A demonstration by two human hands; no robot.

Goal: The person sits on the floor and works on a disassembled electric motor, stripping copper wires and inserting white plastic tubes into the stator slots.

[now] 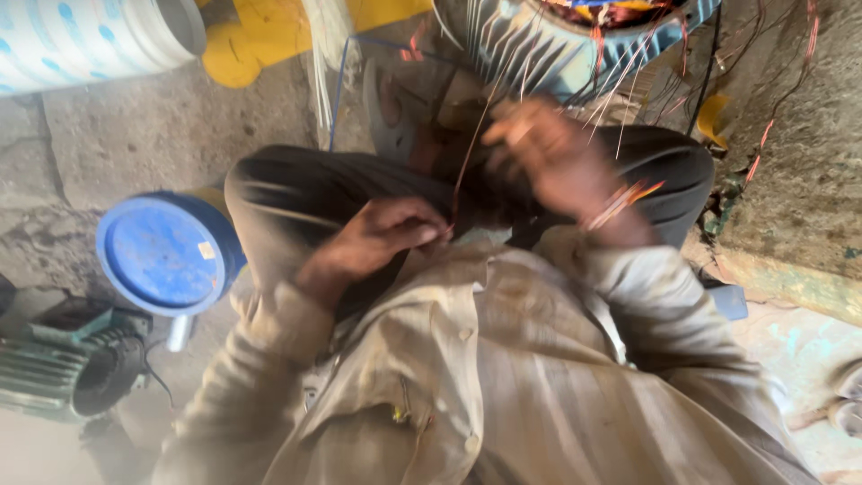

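My left hand (382, 235) is pinched shut on a thin copper wire (467, 162) that runs up toward the finned blue motor housing (539, 45) at the top. My right hand (552, 157) is blurred with motion, raised in front of the housing among loose copper strands (620, 85); its fingers look curled about the wires, though the blur hides the grip. Both hands are over my dark-trousered knees (305, 193), and my beige shirt fills the lower frame.
A blue round container (166, 251) stands at the left by my knee. A green finned motor (63, 364) lies at lower left. A white-and-blue drum (90, 36) and a yellow object (260, 40) are at the top left. A concrete ledge (799, 180) rises on the right.
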